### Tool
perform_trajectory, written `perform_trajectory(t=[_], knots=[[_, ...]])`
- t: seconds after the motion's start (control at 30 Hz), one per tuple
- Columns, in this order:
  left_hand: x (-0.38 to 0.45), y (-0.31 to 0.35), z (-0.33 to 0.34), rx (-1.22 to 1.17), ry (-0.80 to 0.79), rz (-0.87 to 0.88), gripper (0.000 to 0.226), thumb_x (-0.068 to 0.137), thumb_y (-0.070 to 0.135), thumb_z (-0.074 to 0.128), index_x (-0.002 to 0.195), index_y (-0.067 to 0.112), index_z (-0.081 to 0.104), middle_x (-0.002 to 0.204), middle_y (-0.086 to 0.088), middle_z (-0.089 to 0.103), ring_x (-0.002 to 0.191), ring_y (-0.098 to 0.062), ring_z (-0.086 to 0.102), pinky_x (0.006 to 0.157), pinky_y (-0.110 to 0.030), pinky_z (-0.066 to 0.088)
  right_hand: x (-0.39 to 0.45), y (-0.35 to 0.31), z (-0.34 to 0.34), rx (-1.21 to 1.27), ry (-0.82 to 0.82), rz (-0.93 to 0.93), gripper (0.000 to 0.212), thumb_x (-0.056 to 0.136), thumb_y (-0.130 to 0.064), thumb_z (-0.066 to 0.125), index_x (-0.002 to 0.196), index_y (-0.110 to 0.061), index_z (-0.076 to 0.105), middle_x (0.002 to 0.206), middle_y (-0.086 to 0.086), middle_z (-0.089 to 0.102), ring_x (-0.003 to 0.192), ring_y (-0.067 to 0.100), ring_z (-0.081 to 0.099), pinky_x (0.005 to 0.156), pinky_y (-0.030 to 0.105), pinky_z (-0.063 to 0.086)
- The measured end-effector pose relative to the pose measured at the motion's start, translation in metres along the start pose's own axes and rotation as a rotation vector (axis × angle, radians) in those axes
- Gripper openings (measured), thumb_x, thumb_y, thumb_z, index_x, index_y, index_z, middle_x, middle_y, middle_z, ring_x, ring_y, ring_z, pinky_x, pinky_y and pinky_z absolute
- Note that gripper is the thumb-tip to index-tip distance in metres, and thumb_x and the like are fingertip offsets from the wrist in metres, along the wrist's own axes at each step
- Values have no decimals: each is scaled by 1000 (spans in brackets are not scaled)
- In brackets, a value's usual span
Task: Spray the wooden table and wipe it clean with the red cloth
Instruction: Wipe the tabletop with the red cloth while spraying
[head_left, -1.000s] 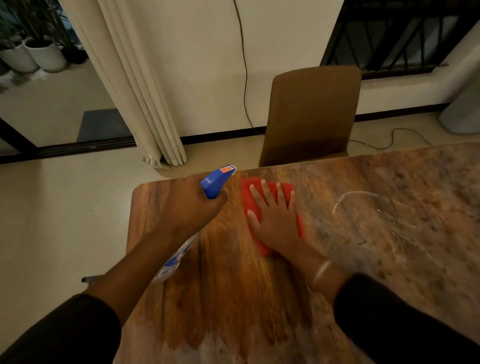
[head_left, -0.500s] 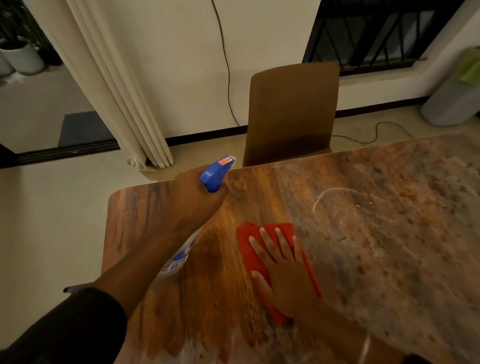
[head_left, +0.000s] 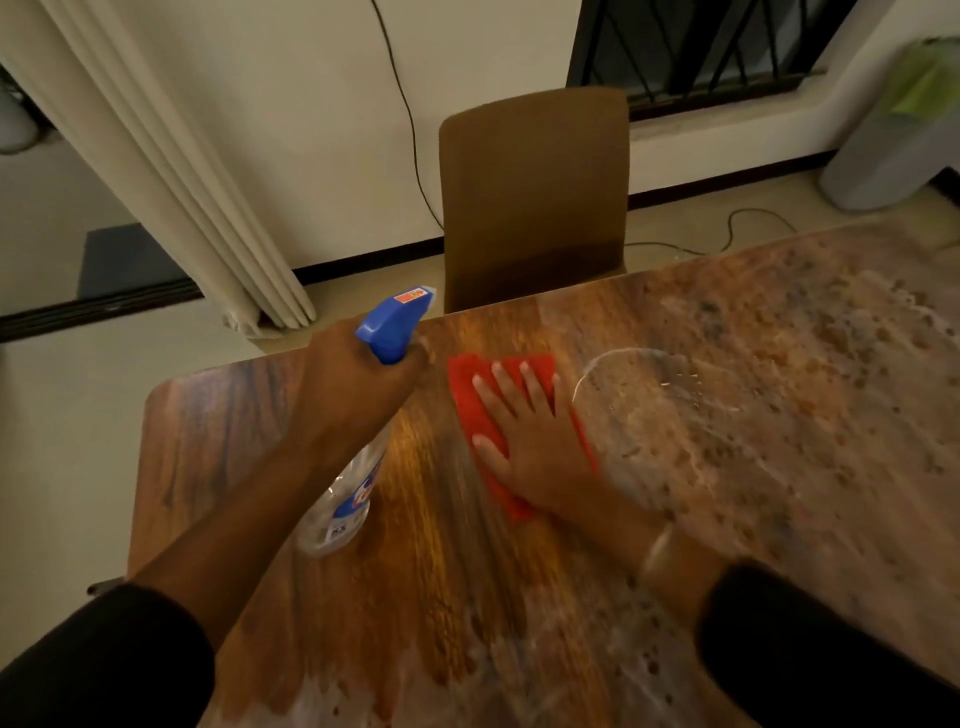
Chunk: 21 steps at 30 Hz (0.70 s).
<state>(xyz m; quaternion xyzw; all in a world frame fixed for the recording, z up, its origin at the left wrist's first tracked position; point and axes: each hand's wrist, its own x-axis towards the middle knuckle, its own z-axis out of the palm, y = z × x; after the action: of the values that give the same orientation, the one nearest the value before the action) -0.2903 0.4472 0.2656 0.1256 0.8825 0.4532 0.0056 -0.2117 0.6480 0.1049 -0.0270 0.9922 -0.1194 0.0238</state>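
The wooden table (head_left: 223, 431) fills the lower frame, its left part dark and wiped, its right part covered in pale foamy spray film. My left hand (head_left: 358, 384) is shut on a clear spray bottle (head_left: 348, 499) with a blue trigger head, held tilted above the table with the nozzle pointing away. My right hand (head_left: 535, 441) lies flat, fingers spread, pressing the red cloth (head_left: 467, 395) onto the tabletop near the far edge. Most of the cloth is hidden under the palm.
A brown chair (head_left: 535, 197) stands pushed against the table's far edge. Behind it run a wall, a hanging black cable (head_left: 410, 130) and a cream curtain (head_left: 156, 171). A grey bin (head_left: 893, 150) sits at the far right. The table's left edge drops to bare floor.
My right hand pulled the red cloth toward me, then pushed it back toward the far edge. The left hand kept the bottle held above the table. The head view shifted slightly.
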Motion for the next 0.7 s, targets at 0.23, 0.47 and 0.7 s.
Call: perform_trajectory(t=[0.23,0.47,0.7], knots=[[6,18,18,3,15,36,19,90,24,63,85,7,59,69,-19,62,63,-34,62,63,-41,54,-76,4,-8,-56,-34,-140,73,107,-59,33,169,-34,3,178,0,0,163,32,-5,128,63,-3],[0,19,33,42,-61,24,15,92,27,62,84,17,54,60,2,53,55,-12,52,59,-22,42,129,101,-42,-14,-42,197,70,108,-54,25,169,-24,10,176,11,11,163,35,4,130,56,-1],[1,29,38,45,-39,15,25,91,28,63,71,31,49,57,-4,54,52,-18,53,56,-29,45,-3,47,-14,28,19,21,71,108,-52,30,170,-26,8,178,5,3,164,31,0,132,52,3]])
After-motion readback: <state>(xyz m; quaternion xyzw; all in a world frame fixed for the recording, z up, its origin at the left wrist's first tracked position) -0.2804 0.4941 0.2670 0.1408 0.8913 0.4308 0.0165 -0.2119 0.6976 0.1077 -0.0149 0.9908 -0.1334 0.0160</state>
